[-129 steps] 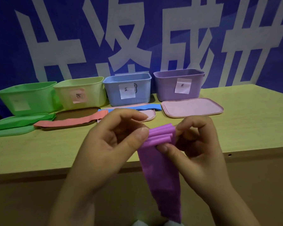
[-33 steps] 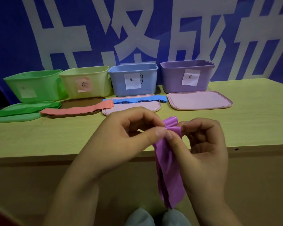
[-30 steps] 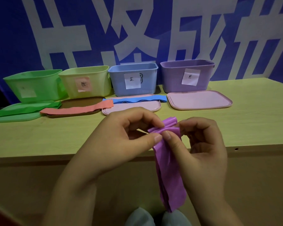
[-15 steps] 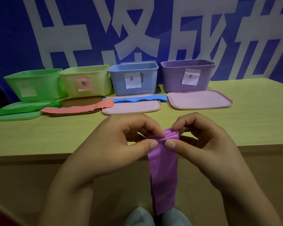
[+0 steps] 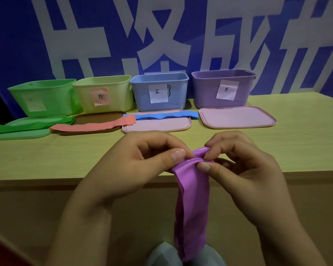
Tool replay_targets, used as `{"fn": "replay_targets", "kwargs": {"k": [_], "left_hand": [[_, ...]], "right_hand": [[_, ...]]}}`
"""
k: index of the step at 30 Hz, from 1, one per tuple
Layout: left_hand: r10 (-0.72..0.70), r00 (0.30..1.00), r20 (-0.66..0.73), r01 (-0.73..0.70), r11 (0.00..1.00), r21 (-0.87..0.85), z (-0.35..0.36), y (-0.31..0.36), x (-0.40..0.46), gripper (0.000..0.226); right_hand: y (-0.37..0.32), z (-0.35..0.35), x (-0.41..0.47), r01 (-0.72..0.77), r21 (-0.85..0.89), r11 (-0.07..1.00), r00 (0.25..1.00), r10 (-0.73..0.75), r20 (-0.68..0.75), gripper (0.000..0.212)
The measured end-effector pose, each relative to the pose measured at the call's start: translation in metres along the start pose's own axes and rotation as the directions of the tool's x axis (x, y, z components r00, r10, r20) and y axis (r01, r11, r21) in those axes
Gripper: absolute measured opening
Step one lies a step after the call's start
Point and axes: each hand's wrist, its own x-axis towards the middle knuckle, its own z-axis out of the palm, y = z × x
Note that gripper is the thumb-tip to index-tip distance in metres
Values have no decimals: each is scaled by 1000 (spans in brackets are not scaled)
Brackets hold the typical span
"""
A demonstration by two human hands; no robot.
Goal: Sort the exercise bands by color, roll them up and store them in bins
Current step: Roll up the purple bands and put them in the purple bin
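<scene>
A purple exercise band [image 5: 192, 204] hangs in front of the table edge, its top end rolled over. My left hand [image 5: 140, 162] and my right hand [image 5: 238, 166] both pinch that rolled top between thumb and fingers. Four bins stand in a row at the back: green bin [image 5: 44, 96], yellow bin [image 5: 104, 93], blue bin [image 5: 160, 91], purple bin [image 5: 223, 87]. A green band [image 5: 27, 125], a coral band [image 5: 92, 126] and a blue band [image 5: 165, 115] lie flat in front of them.
Lids lie before the bins: a green lid [image 5: 17, 134], a brown lid [image 5: 96, 117], a pink lid [image 5: 158, 126] and another pink lid [image 5: 236, 117]. The table's front edge [image 5: 46, 182] runs just behind my hands. A blue banner with white characters [image 5: 161, 35] backs the table.
The hanging part of the purple band has grown shorter since the earliest frame as the top is rolled. In the last second my fingers shifted over the roll and the band flattened out.
</scene>
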Motion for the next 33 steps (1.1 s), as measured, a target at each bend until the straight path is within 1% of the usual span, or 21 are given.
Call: {"fn": "replay_targets", "kwargs": {"k": [2,4,7,12,15,17,19,21,22,24,27,31,33], "left_hand": [[-31,999,-12,31,999,-33,-1,0,0,11],[-55,998,-16,54,997,-49,1,1,1,7],[-83,996,-45,80,994,-69,2,4,1,15],[-101,992,-76,94,991,-91,3,1,2,15],[-66,997,-48,64,997,-50,3,-1,2,7],[-23,1000,2,23,1000,5,4,-1,2,10],[3,1000,20,-3,999,40,4,-2,1,14],[21,1000,22,-21,999,31,3,-3,0,7],[31,999,27,-32,999,19,3,-2,-1,8],[46,998,38,-45,999,-22,4,0,-3,20],[24,998,50,-19,996,-92,3,-1,-4,26],[16,999,30,-14,999,-51,4,-3,-5,26],[11,1000,11,-11,999,-37,5,-2,-6,21]], "right_hand": [[-1,1,-1,9,15,1000,1000,-9,-22,17],[-1,1,-2,0,43,999,999,1,-33,16],[0,-1,-5,-36,95,995,999,39,-32,18],[-4,-5,-9,-123,201,972,992,125,0,22],[-7,-6,-8,-165,186,969,984,174,-34,23],[-7,-6,-7,-191,170,967,978,203,-55,22],[-9,-5,-7,-211,181,961,972,226,-65,21],[-11,-4,-7,-240,217,946,963,260,-68,13],[-11,-3,-8,-255,227,940,958,277,-71,11],[-13,-2,-8,-267,229,936,954,290,-76,11],[-13,1,-8,-263,229,937,952,291,-98,11],[-11,3,-8,-239,248,939,956,272,-110,11],[-10,4,-8,-226,265,937,959,262,-110,12]]}}
